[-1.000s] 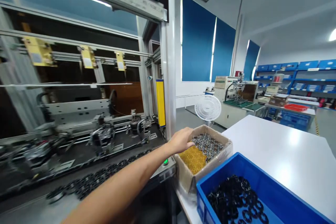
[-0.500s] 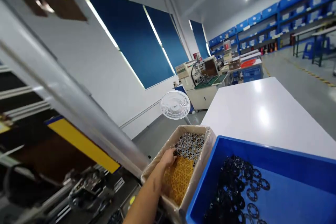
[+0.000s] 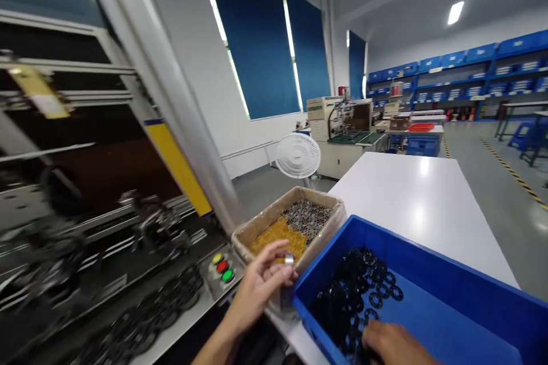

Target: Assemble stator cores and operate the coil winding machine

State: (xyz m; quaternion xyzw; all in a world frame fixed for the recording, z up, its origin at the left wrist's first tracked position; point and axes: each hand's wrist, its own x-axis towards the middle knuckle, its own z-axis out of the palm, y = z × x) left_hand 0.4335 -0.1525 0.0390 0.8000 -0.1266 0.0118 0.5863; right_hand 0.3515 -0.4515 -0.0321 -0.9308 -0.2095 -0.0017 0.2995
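Note:
My left hand (image 3: pixel 266 278) is raised in front of a plastic-lined box (image 3: pixel 338 218), its thumb and fingers closed on a small silvery metal part (image 3: pixel 289 259). Inside that box, gray metal parts (image 3: pixel 309 217) lie beside a yellow patterned layer (image 3: pixel 278 232). At the bottom of the view, my right hand (image 3: pixel 396 343) reaches into a blue bin (image 3: pixel 432 267) beside a heap of black slotted rings (image 3: pixel 342 302). Its fingers are curled and blurred; the picture edge cuts them off, so what they grip cannot be made out.
A machine with a metal post (image 3: pixel 180 102) stands on the left, with yellow, red and green buttons (image 3: pixel 222 266) at its corner. More black rings (image 3: pixel 141 319) lie along its front ledge. Behind the box is a white fan (image 3: pixel 298 155). A white table (image 3: pixel 385 194) extends beyond the bin.
My left hand has come back from the box toward me, now holding a silvery metal part. My right hand has come into view in the blue bin. The view has turned left and leveled.

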